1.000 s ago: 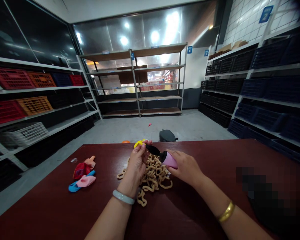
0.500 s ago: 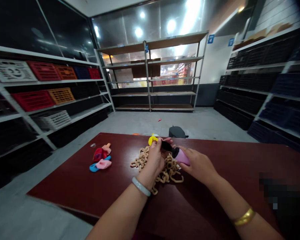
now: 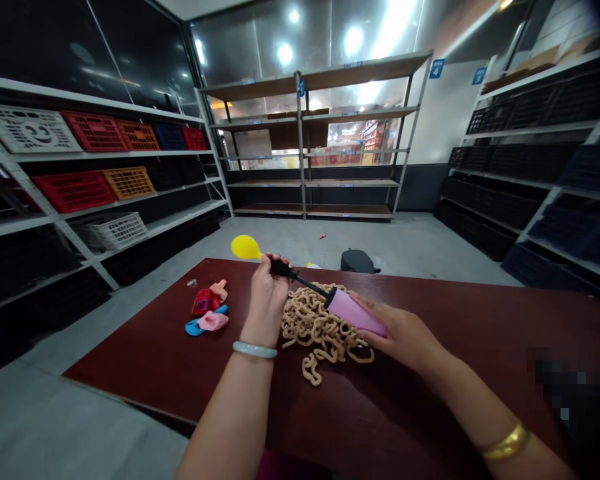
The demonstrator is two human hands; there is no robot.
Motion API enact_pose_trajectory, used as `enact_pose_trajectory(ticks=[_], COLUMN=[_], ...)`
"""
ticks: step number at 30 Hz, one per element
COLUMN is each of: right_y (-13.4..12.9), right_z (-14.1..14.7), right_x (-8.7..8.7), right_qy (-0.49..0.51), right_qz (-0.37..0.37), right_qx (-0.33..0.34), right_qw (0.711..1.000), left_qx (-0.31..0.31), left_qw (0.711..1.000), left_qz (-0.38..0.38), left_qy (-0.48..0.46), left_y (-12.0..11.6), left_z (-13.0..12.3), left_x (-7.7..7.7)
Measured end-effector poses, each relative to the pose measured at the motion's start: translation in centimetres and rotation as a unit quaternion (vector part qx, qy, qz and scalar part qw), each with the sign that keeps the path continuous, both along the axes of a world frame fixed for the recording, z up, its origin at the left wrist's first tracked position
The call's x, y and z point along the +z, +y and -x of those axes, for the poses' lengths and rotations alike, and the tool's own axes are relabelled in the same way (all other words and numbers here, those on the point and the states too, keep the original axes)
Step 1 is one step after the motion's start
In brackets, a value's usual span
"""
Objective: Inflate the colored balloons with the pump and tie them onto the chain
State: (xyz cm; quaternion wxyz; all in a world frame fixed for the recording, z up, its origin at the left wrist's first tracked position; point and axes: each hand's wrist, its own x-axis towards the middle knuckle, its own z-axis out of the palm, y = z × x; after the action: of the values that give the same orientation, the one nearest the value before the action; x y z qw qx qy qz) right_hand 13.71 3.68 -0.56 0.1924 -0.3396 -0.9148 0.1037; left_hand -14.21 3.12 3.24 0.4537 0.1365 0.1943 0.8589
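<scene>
A small, partly filled yellow balloon sticks out to the left from the black end of a balloon pump. My left hand is closed around that black end, at the balloon's neck. Around the pump's pink-purple barrel, my right hand is wrapped. Between the two, a thin black rod shows, drawn out of the barrel. Below the pump lies a heap of tan, rope-like loops. Limp balloons in red and orange and in pink and blue rest to the left.
The dark red table carries all this. Beyond its far edge, a dark grey object and a small red piece are on the floor. Shelves with crates stand left and right, and a metal rack stands behind.
My left hand has moved left, away from my right, drawing the pump's rod out of the barrel. The yellow balloon moved with it and looks larger.
</scene>
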Motion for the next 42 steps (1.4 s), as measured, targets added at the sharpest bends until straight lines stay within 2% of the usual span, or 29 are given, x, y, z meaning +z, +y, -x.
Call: enact_pose_trajectory(ticks=[3,7,11,15,21,27,32,35,38,42], right_y=[0.5,0.4,-0.4,-0.6,-0.2,-0.1,-0.6,-0.6,0.0,1.1], right_z=[-0.5,-0.6,-0.4,-0.5,-0.9,-1.1,-0.7,-0.5,-0.8,-2.0], right_x=[0.1,0.1,0.9,1.9,2.2,2.2,2.2,2.0,1.5,1.1], right_qy=[0.021,0.051,0.096,0.129,0.128,0.111,0.114,0.116,0.123,0.129], right_qz=[0.041,0.076,0.1,0.137,0.157,0.139,0.137,0.143,0.183,0.286], right_qx=[0.018,0.019,0.029,0.045,0.027,0.021,0.022,0.031,0.042,0.076], right_qw=[0.999,0.996,0.99,0.981,0.979,0.984,0.984,0.982,0.974,0.947], left_qx=[0.026,0.052,0.032,-0.006,-0.055,-0.105,-0.079,-0.078,-0.039,0.027], left_qw=[0.999,0.996,0.994,0.994,0.992,0.992,0.99,0.991,0.996,0.997], left_qz=[-0.005,-0.022,-0.01,0.011,0.022,0.011,-0.032,-0.047,-0.037,-0.042], left_qy=[0.024,0.062,0.104,0.107,0.116,0.075,0.109,0.1,0.076,0.054], left_y=[-0.1,0.0,0.0,-0.5,-1.0,-0.7,-0.4,-0.3,-0.3,-0.6], left_z=[0.0,-2.0,-4.5,-5.4,-4.5,-4.3,-5.5,-5.3,-3.7,-0.7], left_x=[0.0,-0.7,-1.2,-0.8,-0.1,-0.4,-1.2,-1.3,-0.7,0.4])
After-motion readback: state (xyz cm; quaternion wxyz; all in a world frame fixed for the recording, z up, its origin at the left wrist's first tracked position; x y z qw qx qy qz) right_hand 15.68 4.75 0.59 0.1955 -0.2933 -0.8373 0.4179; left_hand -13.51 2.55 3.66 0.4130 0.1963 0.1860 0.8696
